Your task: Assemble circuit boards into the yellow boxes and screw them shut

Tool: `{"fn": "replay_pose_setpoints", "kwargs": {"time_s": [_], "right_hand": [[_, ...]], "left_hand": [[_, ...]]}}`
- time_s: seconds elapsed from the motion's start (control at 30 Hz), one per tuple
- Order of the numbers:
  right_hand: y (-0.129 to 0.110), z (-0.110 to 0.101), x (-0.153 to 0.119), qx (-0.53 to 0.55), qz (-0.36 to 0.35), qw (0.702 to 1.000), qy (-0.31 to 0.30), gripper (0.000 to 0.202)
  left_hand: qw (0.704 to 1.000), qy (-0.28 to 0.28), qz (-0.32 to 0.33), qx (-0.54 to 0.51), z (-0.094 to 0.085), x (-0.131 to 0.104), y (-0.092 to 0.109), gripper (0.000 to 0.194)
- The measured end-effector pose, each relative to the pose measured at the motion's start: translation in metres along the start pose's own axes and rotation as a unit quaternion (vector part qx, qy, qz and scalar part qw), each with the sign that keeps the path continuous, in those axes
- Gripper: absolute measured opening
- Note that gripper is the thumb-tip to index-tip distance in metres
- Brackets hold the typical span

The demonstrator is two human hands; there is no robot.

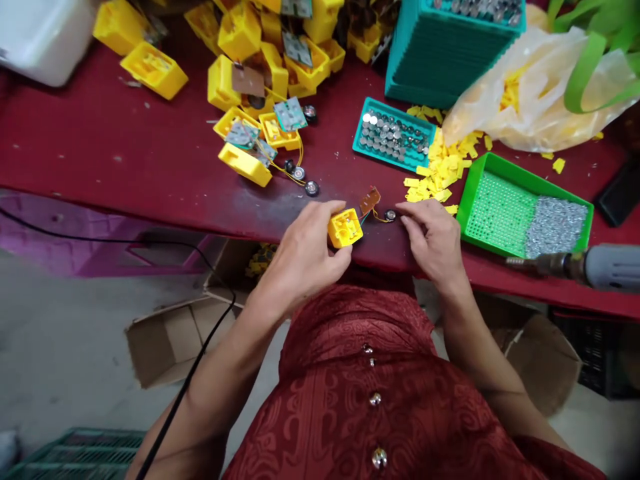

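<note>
My left hand (315,247) grips a small yellow plastic housing (345,229) between thumb and fingers, its open side with moulded compartments facing up. Thin wires run from the housing to a brown circuit board (371,200) and a small round black speaker (390,215). Just right of the speaker is my right hand (434,233), index finger and thumb apart, with nothing visible between them. Whether its fingertips touch the speaker I cannot tell.
Yellow housings (245,165) with boards and speakers are heaped at the back left. A teal tray (360,127) of round metal pieces, loose yellow plastic pieces (440,173), a green basket (475,200) of screws and a power screwdriver (610,267) lie right. A black cable (200,347) hangs left.
</note>
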State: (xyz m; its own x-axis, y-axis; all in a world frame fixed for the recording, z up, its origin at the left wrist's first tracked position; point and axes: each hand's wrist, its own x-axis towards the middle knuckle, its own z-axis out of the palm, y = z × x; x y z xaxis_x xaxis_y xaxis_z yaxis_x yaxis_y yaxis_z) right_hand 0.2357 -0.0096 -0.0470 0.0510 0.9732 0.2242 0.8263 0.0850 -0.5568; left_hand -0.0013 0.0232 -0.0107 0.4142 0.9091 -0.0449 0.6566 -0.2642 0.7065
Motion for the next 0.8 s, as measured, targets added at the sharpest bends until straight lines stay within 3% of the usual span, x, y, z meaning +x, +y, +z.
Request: {"fn": "replay_pose_setpoints", "kwargs": {"time_s": [0.1,0.17,0.3,0.43,0.57,0.7,0.8], "right_hand": [[0.009,0.0,0.004,-0.005,-0.068,0.997,-0.031,0.033],[0.012,0.0,0.009,-0.01,-0.106,0.994,-0.037,0.032],[0.015,-0.007,0.018,-0.014,-0.157,0.986,-0.048,0.02],[0.013,-0.015,0.022,-0.014,-0.171,0.983,-0.058,0.012],[0.005,-0.019,0.024,0.061,-0.118,0.991,-0.027,0.01],[-0.005,-0.022,0.032,0.171,0.004,0.985,-0.013,0.01],[-0.014,-0.025,0.04,0.237,0.049,0.97,-0.009,0.011]], "left_hand": [[0.999,-0.014,-0.009,-0.036,0.0,0.005,-0.005,0.058],[0.992,-0.039,-0.035,-0.118,-0.002,0.009,-0.008,0.058],[0.935,-0.069,-0.143,-0.317,-0.005,0.016,-0.007,0.055],[0.887,-0.033,-0.214,-0.408,-0.005,0.024,-0.003,0.045],[0.836,-0.034,-0.253,-0.485,-0.009,0.033,0.0,0.029],[0.733,-0.073,-0.295,-0.608,-0.014,0.033,0.0,0.013],[0.665,-0.117,-0.311,-0.669,-0.01,0.028,-0.002,0.009]]}}
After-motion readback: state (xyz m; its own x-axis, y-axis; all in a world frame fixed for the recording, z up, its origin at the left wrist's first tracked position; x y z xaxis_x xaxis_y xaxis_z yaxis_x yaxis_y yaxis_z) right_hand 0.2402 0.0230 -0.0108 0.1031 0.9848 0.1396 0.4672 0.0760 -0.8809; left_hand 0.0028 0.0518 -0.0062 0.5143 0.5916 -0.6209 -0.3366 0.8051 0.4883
